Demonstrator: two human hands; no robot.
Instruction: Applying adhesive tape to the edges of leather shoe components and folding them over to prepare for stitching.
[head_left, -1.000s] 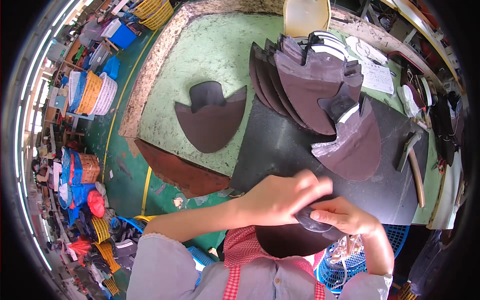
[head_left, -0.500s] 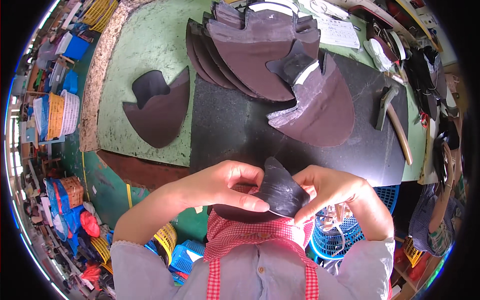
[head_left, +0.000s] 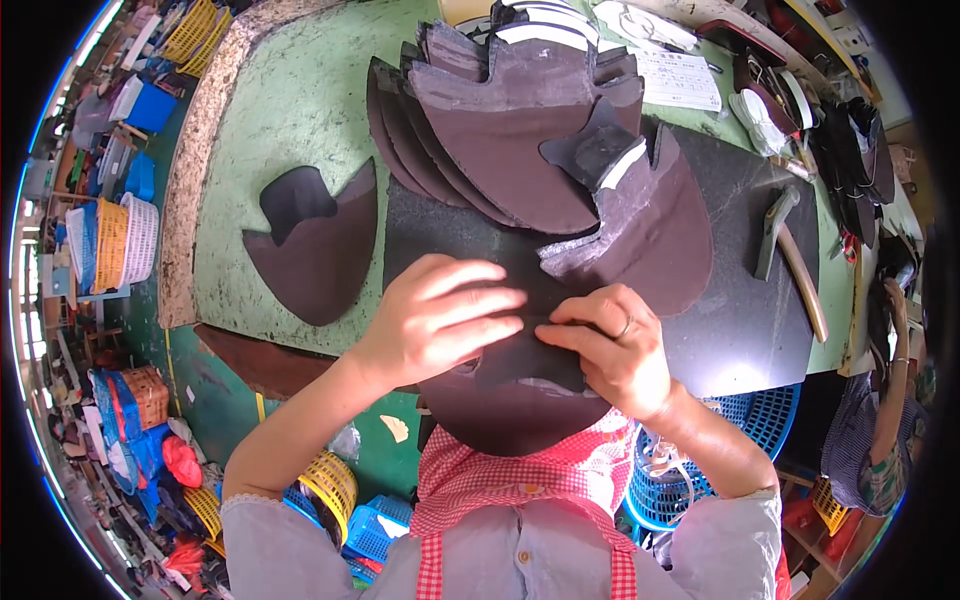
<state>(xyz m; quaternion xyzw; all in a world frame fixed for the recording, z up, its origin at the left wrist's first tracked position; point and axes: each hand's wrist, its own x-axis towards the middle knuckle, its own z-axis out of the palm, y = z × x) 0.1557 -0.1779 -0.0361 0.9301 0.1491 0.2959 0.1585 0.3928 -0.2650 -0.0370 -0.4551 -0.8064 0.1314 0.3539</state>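
Observation:
A dark brown shoe-upper piece (head_left: 510, 422) lies at the bench's near edge, its rounded end hanging over towards my apron. A smaller black piece (head_left: 530, 362) rests across its upper part. My left hand (head_left: 432, 318) is open above its left side, fingers stretched out to the right; whether they touch it is hard to see. My right hand (head_left: 612, 348) has thumb and forefinger pinched at the black piece's upper right edge. Beyond my hands, a similar upper (head_left: 660, 240) carries a loose black piece (head_left: 590, 148). Behind it is a fanned stack of brown uppers (head_left: 500, 120).
Another joined brown and black upper (head_left: 318, 250) lies on the green bench top (head_left: 230, 180). A hammer (head_left: 790, 250) sits at the right of the black mat (head_left: 740, 320). A blue basket (head_left: 765, 425) stands below at right. Another person's arm (head_left: 888, 400) shows far right.
The black piece has gone from being held up and bent between both hands to lying flat on the brown upper. Both hands have moved farther forward, and my left fingers have straightened.

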